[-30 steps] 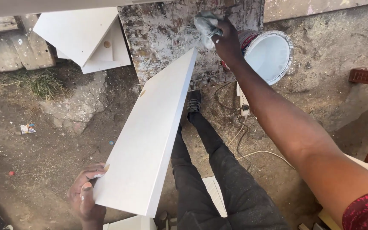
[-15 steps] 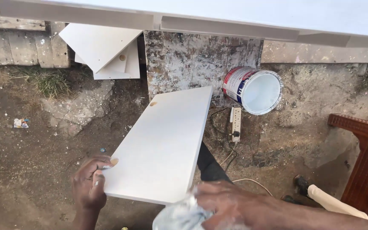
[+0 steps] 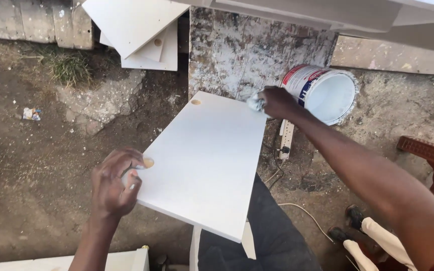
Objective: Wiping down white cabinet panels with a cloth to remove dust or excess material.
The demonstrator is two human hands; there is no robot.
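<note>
A white rectangular board (image 3: 207,160) lies tilted across my lap, with a round hole near its far corner and another by its near left edge. My left hand (image 3: 114,185) grips the board's near left edge, fingers curled over it. My right hand (image 3: 275,102) is stretched out to the board's far right corner and is closed on a crumpled grey-white rag (image 3: 256,103) that touches the board's edge. An open paint can (image 3: 327,93), white inside, lies tipped just right of that hand.
Several white boards (image 3: 136,30) lean against a paint-spattered slab (image 3: 247,50) ahead. A power strip (image 3: 286,138) with a cable lies on the dirt ground. A brown wooden piece (image 3: 433,155) stands at right, and a white panel (image 3: 337,12) hangs overhead.
My right hand with the rag has moved from the board's near edge up to its far right corner. The board now lies flatter and nearer, still held by my left hand.
</note>
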